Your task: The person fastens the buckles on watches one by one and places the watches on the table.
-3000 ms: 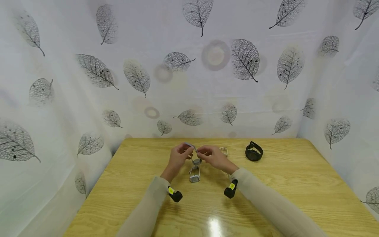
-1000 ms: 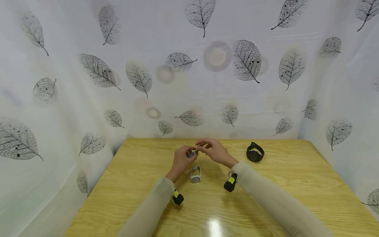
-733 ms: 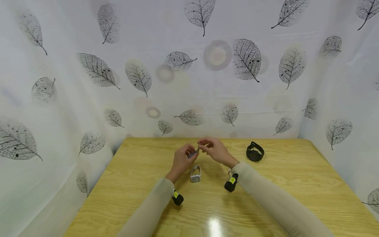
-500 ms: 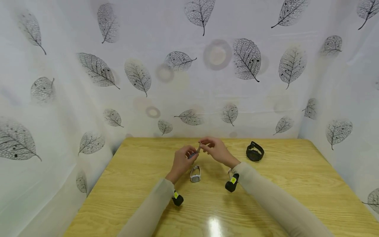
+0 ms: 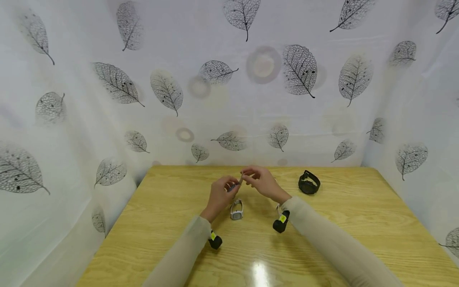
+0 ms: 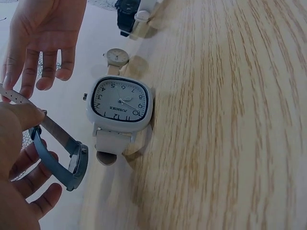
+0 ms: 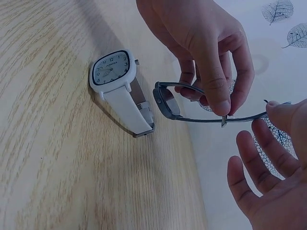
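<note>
My left hand [image 5: 219,195] grips a grey-blue wristwatch [image 6: 53,163], its thumb pressed on the strap at the buckle [image 7: 223,120]. The strap forms a loop, with the watch case [image 7: 166,101] at the far end, turned sideways. With thumb and forefinger, my right hand [image 5: 265,184] pinches the free strap end [image 6: 13,96] past the buckle. Its other fingers spread loosely. Both hands are raised above the table. Just below them a white square-faced watch [image 5: 236,215] lies with its strap looped.
A black watch [image 5: 308,186] stands at the back right of the wooden table [image 5: 172,223]. A small round watch with a pale strap [image 6: 117,57] sits beyond the white one, mostly behind my right hand in the head view. A leaf-patterned curtain [image 5: 229,107] encloses the back and sides.
Three seconds ago the grey-blue watch hung below both hands. Since then my left hand has moved nearer its case and my right hand has risen with the strap end. The last half second shows little movement.
</note>
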`<move>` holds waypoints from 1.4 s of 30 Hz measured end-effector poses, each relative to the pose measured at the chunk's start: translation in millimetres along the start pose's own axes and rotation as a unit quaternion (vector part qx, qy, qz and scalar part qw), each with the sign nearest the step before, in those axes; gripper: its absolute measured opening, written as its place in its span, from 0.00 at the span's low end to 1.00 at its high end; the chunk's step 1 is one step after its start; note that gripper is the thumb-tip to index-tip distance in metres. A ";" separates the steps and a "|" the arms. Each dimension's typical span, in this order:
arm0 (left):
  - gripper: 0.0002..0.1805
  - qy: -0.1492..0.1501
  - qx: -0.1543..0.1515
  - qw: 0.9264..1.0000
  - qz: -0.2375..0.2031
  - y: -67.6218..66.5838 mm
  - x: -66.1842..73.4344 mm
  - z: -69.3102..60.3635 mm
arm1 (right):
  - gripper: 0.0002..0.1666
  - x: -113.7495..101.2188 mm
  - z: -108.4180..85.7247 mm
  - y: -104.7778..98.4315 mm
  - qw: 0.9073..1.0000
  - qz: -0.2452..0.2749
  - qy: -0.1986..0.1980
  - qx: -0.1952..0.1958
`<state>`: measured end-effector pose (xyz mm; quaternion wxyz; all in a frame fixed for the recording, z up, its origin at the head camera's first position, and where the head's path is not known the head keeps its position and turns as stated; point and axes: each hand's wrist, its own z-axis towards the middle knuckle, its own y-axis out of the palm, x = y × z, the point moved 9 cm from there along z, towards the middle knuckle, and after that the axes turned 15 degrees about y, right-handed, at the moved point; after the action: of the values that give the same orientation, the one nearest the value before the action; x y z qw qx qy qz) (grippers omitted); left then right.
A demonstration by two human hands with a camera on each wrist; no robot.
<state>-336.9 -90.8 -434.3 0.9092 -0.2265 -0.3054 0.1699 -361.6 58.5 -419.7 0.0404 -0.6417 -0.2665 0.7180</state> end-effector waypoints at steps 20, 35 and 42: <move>0.04 0.013 -0.016 0.999 0.037 0.3 3.4 0.2 | 0.16 1.6 -0.2 1.8 1.000 0.002 -0.017 -0.006; 0.04 0.032 -0.027 0.998 0.045 4.4 2.5 0.5 | 0.16 1.3 -1.2 2.3 1.000 0.003 -0.020 -0.005; 0.07 0.014 -0.005 1.000 -0.004 2.5 -2.2 -3.3 | 0.15 7.2 -0.7 1.5 1.000 0.013 -0.006 -0.008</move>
<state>-336.9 -90.7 -439.0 0.9127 -0.2323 -0.2947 0.1620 -361.8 60.3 -426.8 0.0246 -0.6415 -0.2638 0.7200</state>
